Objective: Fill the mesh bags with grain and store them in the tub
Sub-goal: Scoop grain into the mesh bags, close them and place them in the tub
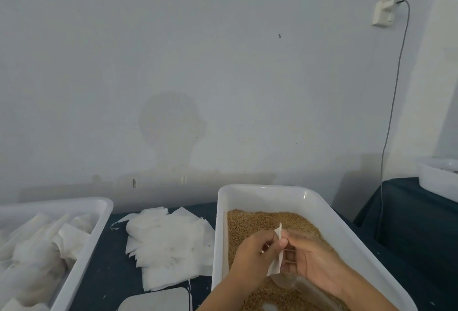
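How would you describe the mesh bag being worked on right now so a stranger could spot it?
Find the white tub of brown grain at right. Above it, the left hand and right hand pinch one mesh bag between them. Unlike the loose pile of empty bags on the table, it hangs upright, edge-on.

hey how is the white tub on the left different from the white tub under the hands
The left tub holds filled white mesh bags; the right tub holds loose brown grain.
The left tub is cut off by the frame's left edge; the right tub shows nearly whole.
Both hands work over the right tub; none is over the left tub.
Both are white, rectangular plastic tubs on the dark table.
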Action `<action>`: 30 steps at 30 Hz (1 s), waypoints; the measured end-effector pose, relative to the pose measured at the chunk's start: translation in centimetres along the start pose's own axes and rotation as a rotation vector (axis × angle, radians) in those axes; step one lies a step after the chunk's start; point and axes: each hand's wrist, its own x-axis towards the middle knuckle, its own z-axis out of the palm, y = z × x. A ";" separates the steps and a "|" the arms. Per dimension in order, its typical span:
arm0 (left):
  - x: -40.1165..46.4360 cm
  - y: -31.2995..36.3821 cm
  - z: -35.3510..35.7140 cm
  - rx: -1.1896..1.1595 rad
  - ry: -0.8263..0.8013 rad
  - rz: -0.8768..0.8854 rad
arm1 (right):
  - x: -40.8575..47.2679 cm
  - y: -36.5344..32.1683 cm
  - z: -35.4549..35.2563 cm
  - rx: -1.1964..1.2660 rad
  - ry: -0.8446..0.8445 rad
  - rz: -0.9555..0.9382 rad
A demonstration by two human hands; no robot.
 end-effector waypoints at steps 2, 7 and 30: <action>0.1 -0.1 -0.1 0.025 0.012 0.001 | 0.0 0.0 0.0 0.031 -0.031 0.029; 0.0 0.1 -0.1 -0.023 -0.002 -0.079 | 0.0 0.1 0.0 0.027 -0.034 0.076; -0.3 -0.6 0.6 0.658 0.133 0.263 | -0.1 0.5 -0.1 -0.642 0.473 -0.017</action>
